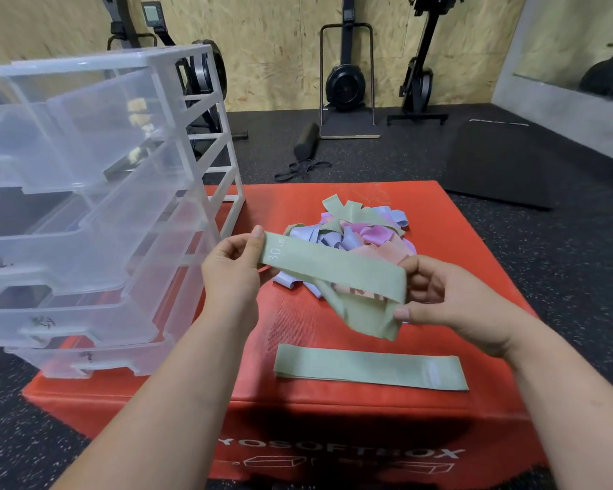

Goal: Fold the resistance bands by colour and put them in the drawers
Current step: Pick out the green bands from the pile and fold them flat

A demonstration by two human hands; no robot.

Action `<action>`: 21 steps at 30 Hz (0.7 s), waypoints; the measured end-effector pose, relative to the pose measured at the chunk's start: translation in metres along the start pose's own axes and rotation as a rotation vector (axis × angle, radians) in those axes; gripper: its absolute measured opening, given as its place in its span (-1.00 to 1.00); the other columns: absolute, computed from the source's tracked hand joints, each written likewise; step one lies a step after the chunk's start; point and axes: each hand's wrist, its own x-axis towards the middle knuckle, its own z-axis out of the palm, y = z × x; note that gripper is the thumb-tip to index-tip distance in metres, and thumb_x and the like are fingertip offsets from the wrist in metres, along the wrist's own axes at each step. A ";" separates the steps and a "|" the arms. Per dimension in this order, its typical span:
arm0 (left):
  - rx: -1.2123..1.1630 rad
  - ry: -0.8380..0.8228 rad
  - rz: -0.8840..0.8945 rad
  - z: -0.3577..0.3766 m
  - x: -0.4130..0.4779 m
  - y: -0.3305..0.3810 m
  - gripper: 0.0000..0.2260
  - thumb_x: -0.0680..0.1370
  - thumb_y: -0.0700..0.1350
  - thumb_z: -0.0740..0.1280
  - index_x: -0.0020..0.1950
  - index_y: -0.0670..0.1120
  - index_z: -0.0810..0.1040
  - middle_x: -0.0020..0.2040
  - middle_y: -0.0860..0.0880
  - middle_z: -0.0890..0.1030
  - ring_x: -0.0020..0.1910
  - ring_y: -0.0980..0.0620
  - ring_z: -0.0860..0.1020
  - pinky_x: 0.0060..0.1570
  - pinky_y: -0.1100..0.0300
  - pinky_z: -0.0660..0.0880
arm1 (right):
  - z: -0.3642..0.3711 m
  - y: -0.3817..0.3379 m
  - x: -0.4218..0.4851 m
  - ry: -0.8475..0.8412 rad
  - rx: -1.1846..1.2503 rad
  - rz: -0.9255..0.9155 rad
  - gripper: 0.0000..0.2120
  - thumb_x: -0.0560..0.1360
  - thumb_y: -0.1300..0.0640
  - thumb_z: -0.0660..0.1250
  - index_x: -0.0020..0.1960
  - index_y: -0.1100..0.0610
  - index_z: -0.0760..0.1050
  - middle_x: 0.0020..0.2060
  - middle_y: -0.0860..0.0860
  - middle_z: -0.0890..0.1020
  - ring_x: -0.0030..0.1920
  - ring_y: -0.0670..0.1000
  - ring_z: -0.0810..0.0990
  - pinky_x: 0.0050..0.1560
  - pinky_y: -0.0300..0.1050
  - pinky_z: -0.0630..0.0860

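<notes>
Here, a sage-green fabric resistance band marked "30 LB" (333,274) is stretched in the air between both hands, above the red padded soft box (298,394). Its lower loop sags and twists toward the right hand. The left hand (232,267) pinches the band's printed end between thumb and curled fingers; the right hand (439,298) grips the other end, fingers curled round it. A second sage-green band (368,367) lies flat near the box's front edge, with bare red surface between it and the mixed heap of green, lilac, pink and peach bands (361,231) behind. The clear plastic drawer unit (96,192) crowds the box's left side — drawers pulled out toward the left hand.
</notes>
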 end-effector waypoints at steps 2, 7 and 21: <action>0.011 0.023 -0.020 -0.002 0.003 -0.003 -0.79 0.62 -0.04 0.50 0.00 -0.20 0.66 -0.09 -0.16 0.74 -0.17 -0.01 0.70 -0.22 0.17 0.65 | 0.002 0.001 0.000 0.087 -0.038 0.016 -0.60 0.40 0.25 0.63 0.16 0.15 0.56 0.09 0.22 0.70 0.05 0.08 0.68 0.03 0.02 0.59; 0.070 0.045 -0.036 -0.001 0.004 -0.012 -0.79 0.60 -0.06 0.52 -0.01 -0.21 0.66 0.08 -0.33 0.70 -0.18 -0.02 0.70 -0.24 0.16 0.66 | 0.006 0.008 0.008 0.414 -0.062 -0.015 -0.73 0.42 0.14 0.62 0.00 0.21 0.59 -0.11 0.38 0.61 -0.23 0.13 0.61 -0.16 0.16 0.56; 0.077 0.092 -0.045 -0.002 0.004 -0.016 -0.78 0.61 -0.08 0.52 -0.02 -0.24 0.64 -0.01 -0.29 0.68 -0.24 -0.01 0.67 -0.27 0.21 0.64 | 0.015 -0.014 -0.006 0.081 0.519 -0.013 -0.62 0.43 0.27 0.58 0.17 0.28 0.53 0.13 0.24 0.70 0.08 0.21 0.74 -0.13 -0.10 0.68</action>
